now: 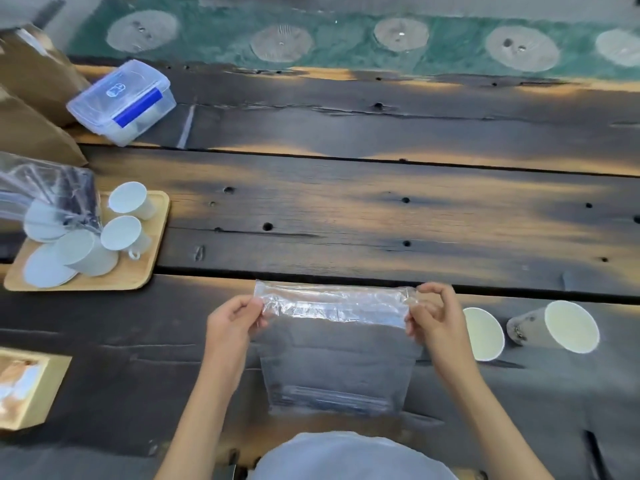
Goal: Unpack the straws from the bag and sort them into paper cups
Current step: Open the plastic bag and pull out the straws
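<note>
A clear plastic bag (334, 344) hangs in front of me above the near edge of the dark wooden table (346, 209). My left hand (232, 322) pinches its top left corner and my right hand (433, 315) pinches its top right corner. Pale, see-through straws (332, 398) lie bunched along the bag's bottom. Two white paper cups stand to the right of my right hand: one (483, 334) partly hidden behind my wrist, the other (561, 327) farther right.
At the left a wooden tray (152, 258) holds several upturned white cups and another clear bag (45, 192). A lidded plastic box (123, 100) and brown paper bags (31, 84) sit at the far left. A small cardboard box (31, 393) lies near left.
</note>
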The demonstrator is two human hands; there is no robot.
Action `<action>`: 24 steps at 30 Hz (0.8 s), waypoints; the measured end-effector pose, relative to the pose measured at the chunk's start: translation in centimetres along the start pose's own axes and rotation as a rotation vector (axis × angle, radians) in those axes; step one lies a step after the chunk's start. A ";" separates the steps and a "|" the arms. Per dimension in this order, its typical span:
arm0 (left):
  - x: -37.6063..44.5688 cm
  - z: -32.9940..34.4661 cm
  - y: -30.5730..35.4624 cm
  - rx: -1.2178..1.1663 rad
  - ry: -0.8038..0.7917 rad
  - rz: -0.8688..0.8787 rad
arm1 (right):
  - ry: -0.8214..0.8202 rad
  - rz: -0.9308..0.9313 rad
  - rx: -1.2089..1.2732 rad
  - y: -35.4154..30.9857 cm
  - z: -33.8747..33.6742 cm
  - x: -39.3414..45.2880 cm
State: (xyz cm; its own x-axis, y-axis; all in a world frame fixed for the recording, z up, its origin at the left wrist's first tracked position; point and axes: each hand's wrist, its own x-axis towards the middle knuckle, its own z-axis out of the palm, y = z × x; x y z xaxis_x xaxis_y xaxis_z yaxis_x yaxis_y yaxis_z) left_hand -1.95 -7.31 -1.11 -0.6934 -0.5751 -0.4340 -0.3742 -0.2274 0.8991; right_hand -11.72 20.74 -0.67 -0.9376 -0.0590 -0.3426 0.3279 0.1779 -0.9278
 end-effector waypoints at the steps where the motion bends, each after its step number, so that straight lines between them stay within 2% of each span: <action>1: -1.2 -0.2 0.4 -0.005 -0.018 0.015 | 0.016 -0.048 -0.090 -0.1 -0.5 -1.0; 4: -4.5 0.0 1.5 0.074 -0.096 0.094 | 0.121 -0.388 -0.518 -1.4 -0.9 -3.3; 6: -5.8 0.9 2.6 0.116 -0.147 0.133 | 0.095 -0.600 -0.607 -3.7 0.1 -4.0; 8: -6.8 1.6 3.2 0.144 -0.200 0.146 | -0.078 -0.705 -0.610 -5.8 1.7 -4.9; 10: -11.6 1.3 3.5 0.163 -0.310 0.215 | -0.278 -0.798 -0.681 -7.0 2.1 -9.9; 12: -12.2 1.7 3.3 0.173 -0.367 0.230 | -0.479 -0.721 -0.676 -7.3 3.3 -10.0; 14: -12.5 2.0 3.5 0.146 -0.384 0.228 | -0.563 -0.674 -0.648 -7.9 3.9 -9.9; 17: -12.7 2.1 3.3 0.120 -0.416 0.201 | -0.557 -0.650 -0.579 -8.1 3.7 -9.6; 21: -13.2 1.4 3.1 0.100 -0.459 0.182 | -0.510 -0.530 -0.512 -7.9 3.1 -10.1; 24: -13.5 1.5 3.1 0.109 -0.477 0.205 | -0.529 -0.549 -0.549 -7.7 2.9 -10.4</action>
State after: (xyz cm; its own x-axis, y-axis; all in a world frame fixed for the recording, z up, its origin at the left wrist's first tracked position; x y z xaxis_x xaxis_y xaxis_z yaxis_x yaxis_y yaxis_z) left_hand 5.32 0.94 7.42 -0.9526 -0.1724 -0.2506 -0.2456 -0.0500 0.9681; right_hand -4.14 17.15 9.59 -0.7261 -0.6871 -0.0252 -0.3720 0.4234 -0.8261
